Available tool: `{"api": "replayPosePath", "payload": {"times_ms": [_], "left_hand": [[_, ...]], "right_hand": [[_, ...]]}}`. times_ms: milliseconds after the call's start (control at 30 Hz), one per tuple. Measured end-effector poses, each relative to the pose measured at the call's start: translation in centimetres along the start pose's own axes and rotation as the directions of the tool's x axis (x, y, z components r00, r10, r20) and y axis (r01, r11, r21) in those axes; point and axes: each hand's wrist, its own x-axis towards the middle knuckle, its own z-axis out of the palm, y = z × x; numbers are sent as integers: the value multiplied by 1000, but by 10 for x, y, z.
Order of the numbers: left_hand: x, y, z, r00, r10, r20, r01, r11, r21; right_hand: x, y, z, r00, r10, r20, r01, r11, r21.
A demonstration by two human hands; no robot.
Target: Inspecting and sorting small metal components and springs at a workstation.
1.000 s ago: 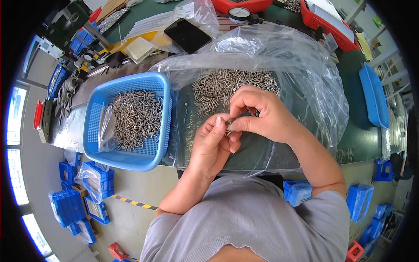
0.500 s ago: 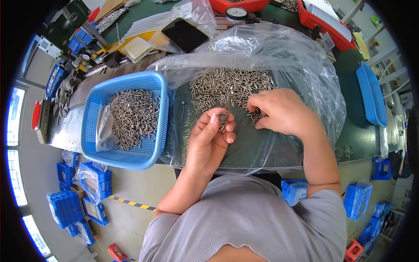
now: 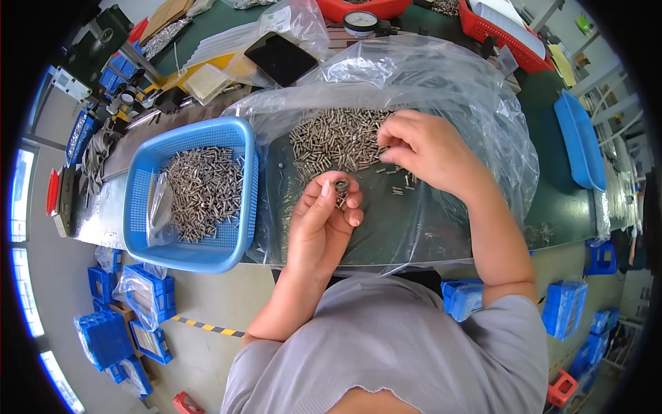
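Observation:
My left hand is closed, palm up, around a small metal ring held between thumb and fingers. A few small metal pins show just under the ring, against the fingers. Over the right edge of a spread pile of small metal pins, my right hand is bent in a pinch. What its fingertips hold, if anything, is too small to make out. Several loose pins lie below that hand, apart from the pile. Clear plastic sheeting lies under and behind the pile.
A blue basket of similar pins and a plastic bag stands at the left. Behind are a black phone, a dial gauge and red baskets. A blue tray sits at the right edge of the green table.
My right hand has moved up and left over the pile, uncovering loose pins beneath it. The left hand keeps its hold on the ring. The whole view has shifted slightly.

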Motion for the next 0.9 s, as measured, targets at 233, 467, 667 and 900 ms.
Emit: {"api": "replayPosePath", "payload": {"times_ms": [233, 467, 667, 900], "left_hand": [[-1, 1, 2, 1000, 8, 1, -8, 1000, -6], [-1, 0, 3, 1000, 10, -1, -10, 1000, 3], [-2, 1, 4, 1000, 14, -23, -14, 1000, 2], [-2, 3, 1, 1000, -9, 15, 10, 999, -45]], "right_hand": [[-11, -18, -16, 865, 252, 435, -92, 930, -355], [-6, -4, 10, 977, 26, 212, 11, 985, -170], [11, 4, 12, 994, 57, -91, -41, 984, 173], [-4, 4, -21, 870, 337, 360, -338, 939, -63]]}}
